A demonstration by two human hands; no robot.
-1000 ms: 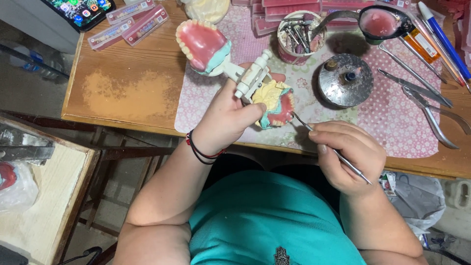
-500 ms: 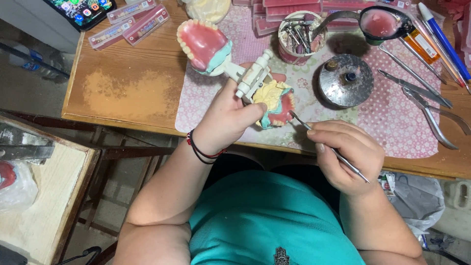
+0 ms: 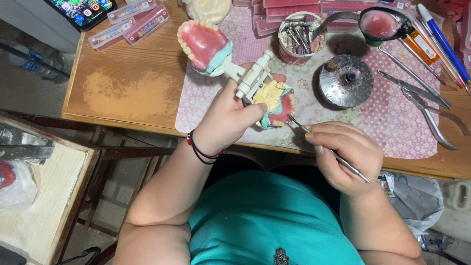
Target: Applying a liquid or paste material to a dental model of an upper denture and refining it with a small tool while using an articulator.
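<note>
While the head camera looks straight down, the left hand (image 3: 228, 118), at centre frame, has its grip closed around a white plastic hinged dental articulator (image 3: 252, 78). That articulator carries a pink wax denture with a row of pale teeth (image 3: 203, 44) swung open toward the upper left, and a yellow plaster jaw model with pink and teal wax (image 3: 277, 103) just right of the thumb. To the right of centre, the right hand (image 3: 348, 154) pinches a thin metal carving tool (image 3: 324, 145) like a pen, its tip touching the model's pink edge. Both hands hover over a pink dotted mat (image 3: 392, 122) on the brown wooden tabletop (image 3: 127, 93). Further right on the mat stands a round metal lidded burner (image 3: 346, 81), with steel pliers (image 3: 431, 115) beside it.
</note>
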